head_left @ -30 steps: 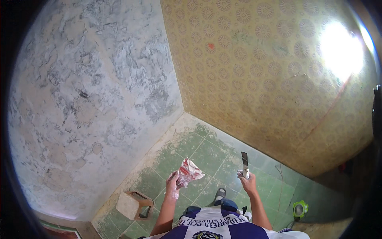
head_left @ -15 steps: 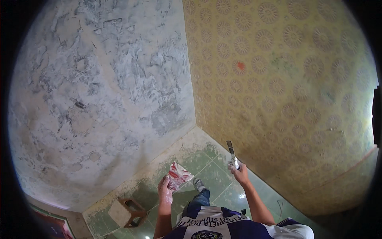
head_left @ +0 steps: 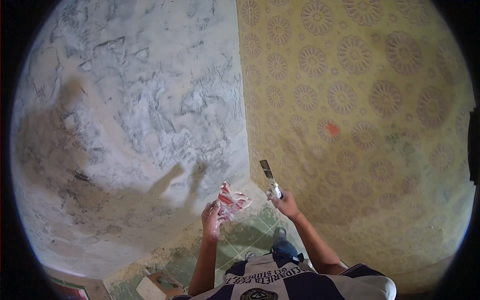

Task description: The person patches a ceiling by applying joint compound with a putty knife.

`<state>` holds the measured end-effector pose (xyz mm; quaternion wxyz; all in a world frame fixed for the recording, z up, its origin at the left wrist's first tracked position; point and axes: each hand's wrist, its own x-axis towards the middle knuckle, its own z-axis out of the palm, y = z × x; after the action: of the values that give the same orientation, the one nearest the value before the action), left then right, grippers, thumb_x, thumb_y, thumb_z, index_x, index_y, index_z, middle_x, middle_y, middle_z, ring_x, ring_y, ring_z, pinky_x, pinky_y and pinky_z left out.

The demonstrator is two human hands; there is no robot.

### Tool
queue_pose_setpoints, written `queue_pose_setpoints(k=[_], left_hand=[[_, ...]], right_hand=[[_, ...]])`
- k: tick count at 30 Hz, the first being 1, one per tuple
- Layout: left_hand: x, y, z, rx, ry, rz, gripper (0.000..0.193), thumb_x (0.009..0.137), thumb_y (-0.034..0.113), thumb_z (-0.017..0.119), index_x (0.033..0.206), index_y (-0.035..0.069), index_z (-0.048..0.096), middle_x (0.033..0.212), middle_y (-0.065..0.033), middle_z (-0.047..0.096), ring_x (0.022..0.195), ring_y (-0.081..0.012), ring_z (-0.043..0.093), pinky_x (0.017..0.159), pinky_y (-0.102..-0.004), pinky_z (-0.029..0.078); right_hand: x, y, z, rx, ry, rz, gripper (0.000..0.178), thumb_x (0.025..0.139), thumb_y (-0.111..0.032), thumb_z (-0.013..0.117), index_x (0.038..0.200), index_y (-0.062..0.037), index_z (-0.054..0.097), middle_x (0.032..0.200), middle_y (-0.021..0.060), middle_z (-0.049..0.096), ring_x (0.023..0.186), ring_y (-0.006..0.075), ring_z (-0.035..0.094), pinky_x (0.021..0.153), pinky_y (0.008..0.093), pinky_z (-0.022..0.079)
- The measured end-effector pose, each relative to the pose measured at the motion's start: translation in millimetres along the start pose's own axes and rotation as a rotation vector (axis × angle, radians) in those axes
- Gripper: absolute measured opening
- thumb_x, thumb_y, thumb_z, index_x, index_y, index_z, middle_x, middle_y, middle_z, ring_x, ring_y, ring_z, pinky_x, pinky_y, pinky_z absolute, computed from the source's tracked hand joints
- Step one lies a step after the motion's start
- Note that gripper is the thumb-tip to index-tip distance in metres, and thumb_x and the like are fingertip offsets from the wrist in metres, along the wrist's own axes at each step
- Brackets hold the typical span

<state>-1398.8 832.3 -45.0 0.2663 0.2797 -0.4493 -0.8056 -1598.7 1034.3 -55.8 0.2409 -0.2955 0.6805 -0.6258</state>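
Both hands have risen since the earlier frames, and the view has swung up so that far more wall and less floor shows; the bright glare at upper right is gone.

Left hand (head_left: 212, 220) is clenched round a crumpled, floppy wrapper (head_left: 232, 200), white with red streaks, its loose end flaring up and to the right. Right hand (head_left: 284, 201) grips the handle of a scraper (head_left: 270, 178): a thin, flat metal blade, wider at its squared tip, narrowing toward the handle. Its long axis runs from the fist up and slightly left, tip pointing at the room corner where the two walls meet. Both things are held in the air in front of that corner, near each other but apart.

Left wall (head_left: 130, 115) is rough grey-white plaster, scored and patchy, browner low down, with the arms' shadows on it. Right wall (head_left: 360, 100) carries yellow paper with round rosette patterns and one small red spot (head_left: 332, 130). Below, the floor (head_left: 250, 235) is green tile, dusty along the wall's foot. A pale block (head_left: 156, 286) sits on the floor at the bottom edge.
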Motion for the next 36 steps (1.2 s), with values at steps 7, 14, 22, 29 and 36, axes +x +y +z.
queue_pose_setpoints(k=[7, 14, 22, 29, 36], left_hand=[[80.9, -7.4, 26.1, -0.054, 0.176, 0.005, 0.018, 0.094, 0.021, 0.060, 0.106, 0.007, 0.061, 0.080, -0.0029, 0.064, 0.070, -0.0134, 0.064, 0.057, -0.0288, 0.055], [134.7, -2.1, 47.1, -0.171, 0.399, 0.070, 0.017, 0.094, 0.020, 0.061, 0.106, 0.008, 0.060, 0.088, -0.0045, 0.066, 0.075, -0.0160, 0.066, 0.060, -0.0307, 0.056], [183.7, 4.9, 62.6, -0.210, 0.410, 0.104, 0.018, 0.093, 0.021, 0.061, 0.106, 0.007, 0.060, 0.091, -0.0041, 0.066, 0.078, -0.0150, 0.066, 0.060, -0.0294, 0.056], [204.1, 22.5, 49.8, -0.162, 0.445, 0.140, 0.023, 0.092, 0.024, 0.062, 0.108, 0.007, 0.060, 0.091, -0.0038, 0.066, 0.078, -0.0156, 0.066, 0.060, -0.0302, 0.055], [203.0, 35.2, 53.8, -0.157, 0.430, 0.124, 0.025, 0.092, 0.025, 0.063, 0.110, 0.008, 0.060, 0.092, -0.0024, 0.063, 0.080, -0.0123, 0.064, 0.059, -0.0262, 0.054]], right_hand=[[200.5, -5.5, -26.2, 0.073, -0.118, -0.235, 0.022, 0.089, -0.011, 0.062, 0.106, 0.0030, 0.063, 0.086, 0.0020, 0.062, 0.079, 0.0103, 0.054, 0.074, 0.0269, 0.047], [380.6, -100.3, -4.9, -0.183, 0.068, -0.598, 0.040, 0.087, -0.015, 0.064, 0.123, 0.0023, 0.056, 0.115, 0.0188, 0.061, 0.107, 0.0272, 0.058, 0.095, 0.0347, 0.044], [503.6, -224.3, 9.2, -0.383, 0.298, -1.088, 0.048, 0.087, -0.011, 0.059, 0.135, -0.0080, 0.052, 0.147, 0.0236, 0.037, 0.138, 0.0425, 0.031, 0.111, 0.0426, 0.031], [542.5, -263.9, 7.3, -0.457, 0.363, -1.111, 0.063, 0.080, -0.006, 0.061, 0.141, -0.0139, 0.047, 0.154, 0.0219, 0.025, 0.141, 0.0461, 0.021, 0.113, 0.0479, 0.028], [531.9, -258.6, 12.1, -0.503, 0.329, -1.095, 0.068, 0.079, -0.006, 0.061, 0.144, -0.0173, 0.043, 0.156, 0.0190, 0.021, 0.142, 0.0451, 0.017, 0.113, 0.0493, 0.026]])
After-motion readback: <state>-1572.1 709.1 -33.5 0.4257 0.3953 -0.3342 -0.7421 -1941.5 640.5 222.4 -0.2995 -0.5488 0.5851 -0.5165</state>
